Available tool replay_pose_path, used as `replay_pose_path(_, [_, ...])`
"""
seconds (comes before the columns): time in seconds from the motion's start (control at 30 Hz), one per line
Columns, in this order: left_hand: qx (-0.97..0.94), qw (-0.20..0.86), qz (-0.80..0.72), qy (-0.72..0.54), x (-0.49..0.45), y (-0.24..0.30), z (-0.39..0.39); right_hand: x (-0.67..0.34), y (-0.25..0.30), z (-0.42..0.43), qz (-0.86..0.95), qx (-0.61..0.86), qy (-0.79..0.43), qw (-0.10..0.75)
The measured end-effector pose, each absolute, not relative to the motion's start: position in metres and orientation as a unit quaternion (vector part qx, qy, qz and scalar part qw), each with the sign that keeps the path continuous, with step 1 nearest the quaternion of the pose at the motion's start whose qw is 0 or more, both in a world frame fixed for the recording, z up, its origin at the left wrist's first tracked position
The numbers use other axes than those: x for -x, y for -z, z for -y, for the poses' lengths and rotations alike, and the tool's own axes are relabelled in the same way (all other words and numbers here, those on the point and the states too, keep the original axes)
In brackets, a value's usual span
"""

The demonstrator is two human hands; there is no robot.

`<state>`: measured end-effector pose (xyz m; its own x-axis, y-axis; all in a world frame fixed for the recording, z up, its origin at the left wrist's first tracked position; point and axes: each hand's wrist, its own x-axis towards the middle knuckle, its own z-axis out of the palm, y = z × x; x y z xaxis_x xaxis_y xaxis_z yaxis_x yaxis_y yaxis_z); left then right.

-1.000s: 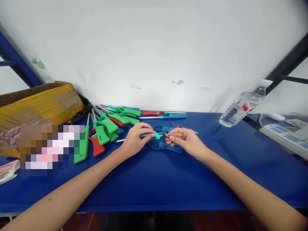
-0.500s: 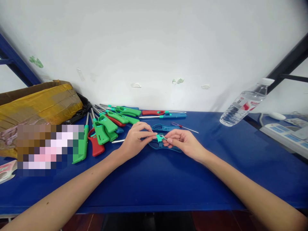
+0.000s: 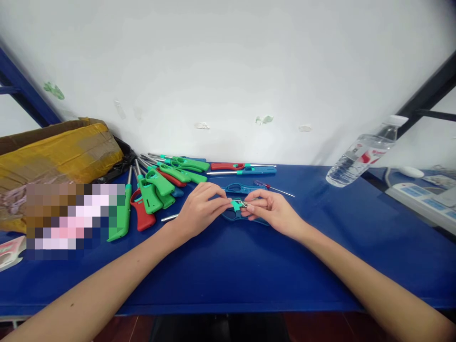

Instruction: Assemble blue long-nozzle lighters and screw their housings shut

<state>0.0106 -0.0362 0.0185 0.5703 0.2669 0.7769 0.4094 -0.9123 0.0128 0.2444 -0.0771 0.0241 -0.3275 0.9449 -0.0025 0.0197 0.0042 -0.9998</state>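
In the head view, taking the screwdriver (image 3: 262, 184) as landmark, two hands work just to its left and nearer the person: the left hand (image 3: 204, 209) pinches one teal part (image 3: 236, 205) that has a metal rod (image 3: 169, 218), and the right hand (image 3: 274, 209) grasps the bent wire (image 3: 243, 202) at the part's other end. That teal part sits in front and to the left of the screwdriver, above two blue casing halves, a far one (image 3: 245, 188) and a near one (image 3: 240, 217). Beyond the screwdriver lie two lighters, one red (image 3: 224, 166) and one blue (image 3: 261, 170). Well to its left is a pile of lighters (image 3: 151, 197), at least five green and two red; overlap hides the full count. Farther left stands one cardboard box (image 3: 71, 152); to its right, one bottle (image 3: 359, 159). All share one blue surface (image 3: 231, 270). Compared with half a second ago, the rod's free end has dropped toward the person and slightly leftward, while both grasps, the lighters and the screwdriver look unchanged.
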Motion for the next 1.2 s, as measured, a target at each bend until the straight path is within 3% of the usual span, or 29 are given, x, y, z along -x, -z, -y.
replay_pose_path(0.43, [0.902, 0.031, 0.246, 0.352, -0.0121, -0.0094, 0.0373, -0.2425, -0.0219, 0.0826, 0.726, 0.424, -0.392, 0.374])
replay_pose_path(0.63, [0.897, 0.04, 0.239, 0.371, -0.0122, -0.0102, 0.0363, -0.2467, -0.0191, 0.0798, 0.84, 0.423, -0.099, 0.327])
replay_pose_path(0.73, [0.901, 0.054, 0.238, 0.36, -0.0119, -0.0119, 0.037, -0.2486, -0.0178, 0.0788, 0.868, 0.401, -0.027, 0.291])
replay_pose_path(0.97, [0.928, 0.024, 0.227, 0.294, -0.0093, -0.0182, 0.0387, -0.2498, -0.0202, 0.0823, 0.887, 0.376, -0.014, 0.267])
replay_pose_path(1.2, [0.939, 0.006, 0.227, 0.258, -0.0091, -0.0179, 0.0392, -0.2489, -0.0153, 0.0805, 0.879, 0.355, -0.043, 0.316])
